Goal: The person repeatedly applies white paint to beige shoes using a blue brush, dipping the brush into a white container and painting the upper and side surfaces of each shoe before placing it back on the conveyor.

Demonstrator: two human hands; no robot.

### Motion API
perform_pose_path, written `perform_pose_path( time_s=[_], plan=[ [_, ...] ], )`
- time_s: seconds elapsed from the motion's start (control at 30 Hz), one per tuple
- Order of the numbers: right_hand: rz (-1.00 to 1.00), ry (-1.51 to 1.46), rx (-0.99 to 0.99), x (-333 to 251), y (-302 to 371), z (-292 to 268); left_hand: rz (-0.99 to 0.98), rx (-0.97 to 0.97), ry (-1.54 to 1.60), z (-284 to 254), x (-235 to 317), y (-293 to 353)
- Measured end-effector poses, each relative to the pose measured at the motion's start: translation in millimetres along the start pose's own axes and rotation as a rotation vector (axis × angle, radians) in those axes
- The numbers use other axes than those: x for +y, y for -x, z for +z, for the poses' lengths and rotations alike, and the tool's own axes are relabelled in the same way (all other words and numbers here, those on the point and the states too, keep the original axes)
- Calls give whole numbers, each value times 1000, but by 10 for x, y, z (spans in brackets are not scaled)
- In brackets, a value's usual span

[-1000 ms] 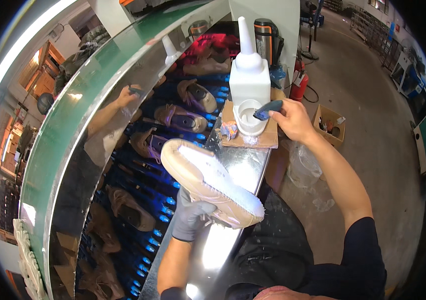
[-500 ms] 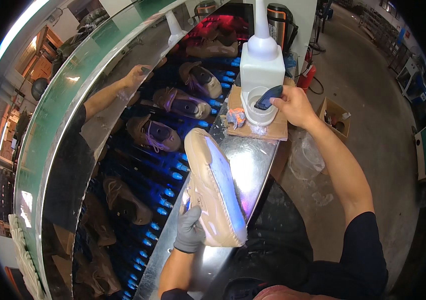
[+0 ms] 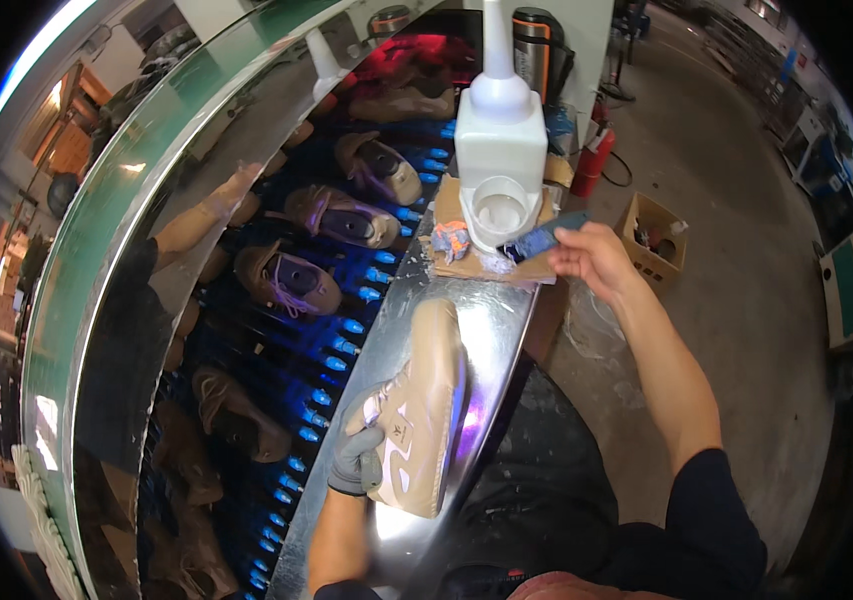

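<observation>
My left hand point(image 3: 356, 461), in a grey glove, grips a beige shoe point(image 3: 408, 440) by its upper above the metal ledge. The shoe's side with a small dark mark faces up and its sole is turned to the right. My right hand point(image 3: 591, 256) is bare and pinches a dark flat brush point(image 3: 538, 240). The brush's tip is at the front rim of the round cup point(image 3: 498, 212) at the foot of a white dispenser bottle point(image 3: 499, 135). The bottle stands on stained cardboard point(image 3: 465, 268), beside a crumpled orange and grey lump point(image 3: 451, 240).
Several beige shoes, one of them an upright shoe point(image 3: 291, 280), rest on the dark roller conveyor point(image 3: 316, 335) to the left, under a clear curved shield point(image 3: 136, 265). A metal ledge point(image 3: 393, 310) runs alongside. A cardboard box point(image 3: 654, 238) and a red fire extinguisher point(image 3: 594, 160) stand on the right.
The brush has come out of the cup to its front rim. My left hand has rolled the shoe, so its side now shows more and its sole less. The view has shifted slightly.
</observation>
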State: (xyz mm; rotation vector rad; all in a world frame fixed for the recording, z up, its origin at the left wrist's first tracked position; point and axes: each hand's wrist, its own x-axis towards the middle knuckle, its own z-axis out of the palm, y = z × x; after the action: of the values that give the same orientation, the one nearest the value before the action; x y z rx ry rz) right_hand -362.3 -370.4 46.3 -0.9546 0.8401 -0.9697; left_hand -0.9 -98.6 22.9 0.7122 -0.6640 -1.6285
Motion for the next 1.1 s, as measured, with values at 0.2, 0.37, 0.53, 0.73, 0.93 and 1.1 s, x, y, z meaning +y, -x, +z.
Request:
perform_pose_path(
  time_s=[0.2, 0.37, 0.53, 0.73, 0.93, 1.1],
  plan=[
    [-199, -73, -250, 99, 888, 549, -80, 16, 34, 132, 85, -8],
    [-293, 90, -282, 147, 1154, 675, -97, 26, -42, 53, 60, -8],
    [-269, 110, -223, -26, 925, 567, -114, -42, -91, -33, 61, -56],
    [-306, 97, -305, -50, 983, 622, -106, -8, -224, 29, 111, -54],
    [-580, 475, -333, -241, 1210, 690, -135, -19, -192, 131, 146, -93],
    [-745, 630, -426, -358, 1306, 770, -103, 10, -135, 43, 45, -97]
  ],
)
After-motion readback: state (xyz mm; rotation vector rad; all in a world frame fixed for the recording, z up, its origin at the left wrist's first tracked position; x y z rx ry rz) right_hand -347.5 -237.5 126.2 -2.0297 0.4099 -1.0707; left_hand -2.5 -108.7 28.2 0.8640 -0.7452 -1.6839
